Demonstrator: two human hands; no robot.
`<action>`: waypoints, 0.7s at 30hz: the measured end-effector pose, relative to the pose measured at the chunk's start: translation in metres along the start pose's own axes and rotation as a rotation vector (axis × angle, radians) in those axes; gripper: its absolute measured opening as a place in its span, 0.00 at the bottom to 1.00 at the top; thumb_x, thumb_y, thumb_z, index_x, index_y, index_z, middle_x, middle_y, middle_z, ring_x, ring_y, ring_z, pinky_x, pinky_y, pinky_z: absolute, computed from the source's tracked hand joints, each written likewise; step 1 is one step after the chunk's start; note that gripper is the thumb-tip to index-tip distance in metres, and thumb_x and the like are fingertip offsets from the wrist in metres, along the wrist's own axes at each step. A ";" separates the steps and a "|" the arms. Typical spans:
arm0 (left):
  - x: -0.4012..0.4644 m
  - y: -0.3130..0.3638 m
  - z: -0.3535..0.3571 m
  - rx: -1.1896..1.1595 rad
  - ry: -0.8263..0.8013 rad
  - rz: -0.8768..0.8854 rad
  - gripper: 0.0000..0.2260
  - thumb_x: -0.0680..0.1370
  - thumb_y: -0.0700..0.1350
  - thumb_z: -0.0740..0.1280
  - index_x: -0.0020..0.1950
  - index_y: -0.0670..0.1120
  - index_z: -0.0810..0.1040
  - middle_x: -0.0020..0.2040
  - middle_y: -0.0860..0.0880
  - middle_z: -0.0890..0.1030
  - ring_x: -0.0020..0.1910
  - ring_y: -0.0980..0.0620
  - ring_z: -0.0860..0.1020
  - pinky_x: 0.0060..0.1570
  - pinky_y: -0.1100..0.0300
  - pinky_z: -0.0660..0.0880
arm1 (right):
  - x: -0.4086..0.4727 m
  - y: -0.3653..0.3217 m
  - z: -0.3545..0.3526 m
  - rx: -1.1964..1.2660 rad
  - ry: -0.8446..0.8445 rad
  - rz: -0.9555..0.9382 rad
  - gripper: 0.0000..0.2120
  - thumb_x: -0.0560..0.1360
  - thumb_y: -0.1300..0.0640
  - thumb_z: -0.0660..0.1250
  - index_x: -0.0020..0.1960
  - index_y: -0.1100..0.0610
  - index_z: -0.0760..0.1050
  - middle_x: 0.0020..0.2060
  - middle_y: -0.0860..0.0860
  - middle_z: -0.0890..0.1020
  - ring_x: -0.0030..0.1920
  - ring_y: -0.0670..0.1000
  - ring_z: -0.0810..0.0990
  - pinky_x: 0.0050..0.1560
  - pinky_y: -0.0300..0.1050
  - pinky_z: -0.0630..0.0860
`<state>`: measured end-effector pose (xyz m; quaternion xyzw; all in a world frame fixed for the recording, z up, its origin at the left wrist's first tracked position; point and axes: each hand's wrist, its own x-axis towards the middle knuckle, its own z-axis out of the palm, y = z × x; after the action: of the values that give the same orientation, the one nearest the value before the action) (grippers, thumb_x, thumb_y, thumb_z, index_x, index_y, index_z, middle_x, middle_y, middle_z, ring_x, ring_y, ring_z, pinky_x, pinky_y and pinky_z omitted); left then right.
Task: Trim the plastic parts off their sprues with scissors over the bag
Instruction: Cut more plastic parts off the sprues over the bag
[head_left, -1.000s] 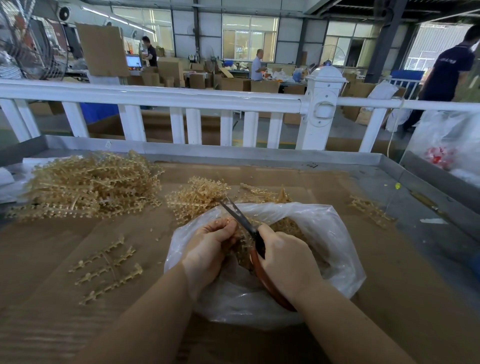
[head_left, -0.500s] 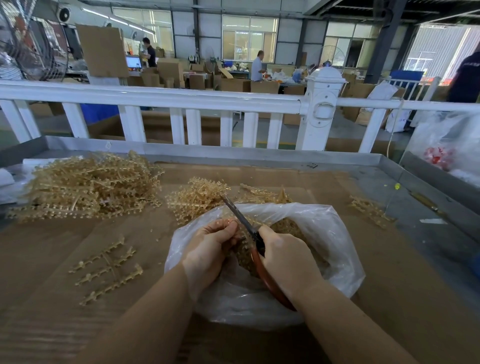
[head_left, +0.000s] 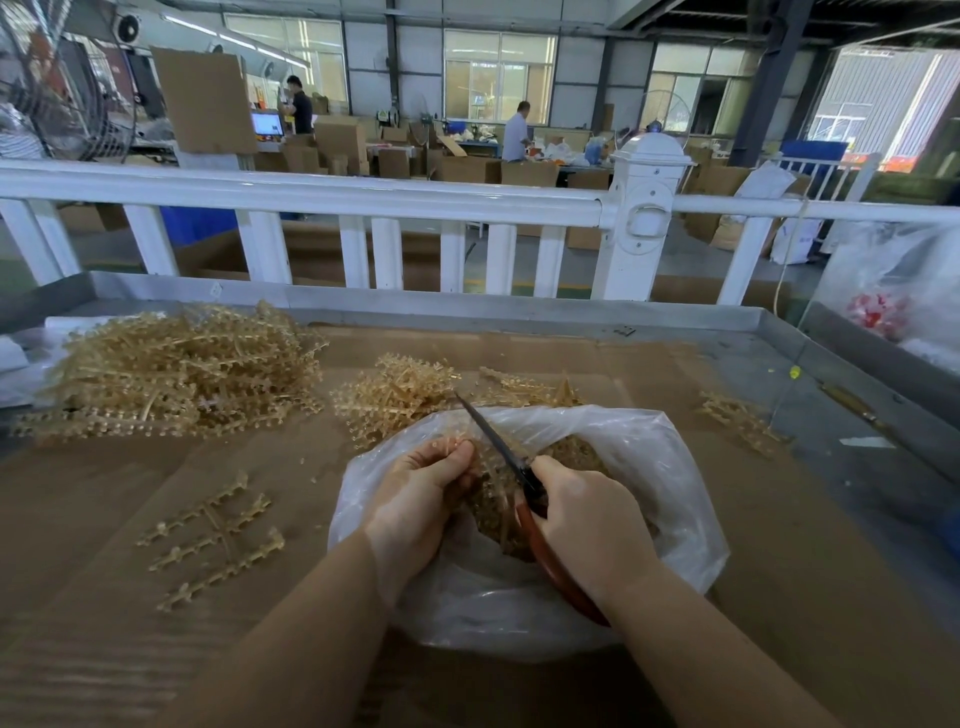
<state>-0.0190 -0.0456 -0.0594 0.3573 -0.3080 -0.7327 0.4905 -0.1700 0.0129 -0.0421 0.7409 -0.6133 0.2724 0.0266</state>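
Scissors (head_left: 498, 441) sit over the open clear bag (head_left: 670, 467) at centre of the cardboard-covered surface (head_left: 810, 597). Long axis runs diagonal: blade tips point up-left, away from the person, red handles down-right. Blades look closed. Right hand (head_left: 587, 519) fingers are curled round the handles. Left hand (head_left: 421, 499) fingers pinch a tan sprue (head_left: 457, 444) just beside the blades. Trimmed parts (head_left: 576, 457) lie in the bag.
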 end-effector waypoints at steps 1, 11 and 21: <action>0.001 0.000 0.000 -0.034 0.018 -0.001 0.14 0.75 0.37 0.67 0.58 0.34 0.75 0.53 0.33 0.77 0.55 0.38 0.76 0.65 0.42 0.70 | -0.001 0.000 0.000 0.016 0.025 0.016 0.13 0.78 0.46 0.58 0.55 0.52 0.76 0.41 0.47 0.82 0.42 0.47 0.80 0.42 0.37 0.74; 0.006 -0.001 -0.003 -0.151 0.041 0.056 0.07 0.77 0.33 0.61 0.48 0.37 0.78 0.40 0.44 0.80 0.40 0.51 0.79 0.58 0.57 0.74 | -0.008 0.002 0.003 0.022 0.125 0.120 0.09 0.75 0.48 0.66 0.52 0.51 0.77 0.39 0.45 0.82 0.40 0.44 0.80 0.40 0.31 0.69; 0.006 0.005 0.003 0.019 0.099 0.043 0.08 0.78 0.31 0.62 0.53 0.37 0.79 0.48 0.42 0.83 0.45 0.49 0.84 0.49 0.57 0.80 | -0.011 -0.002 -0.004 0.051 0.152 0.132 0.09 0.75 0.46 0.66 0.51 0.50 0.76 0.37 0.44 0.81 0.37 0.43 0.78 0.40 0.35 0.75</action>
<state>-0.0206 -0.0526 -0.0548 0.3911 -0.2979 -0.7004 0.5174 -0.1703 0.0249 -0.0427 0.6766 -0.6499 0.3442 0.0362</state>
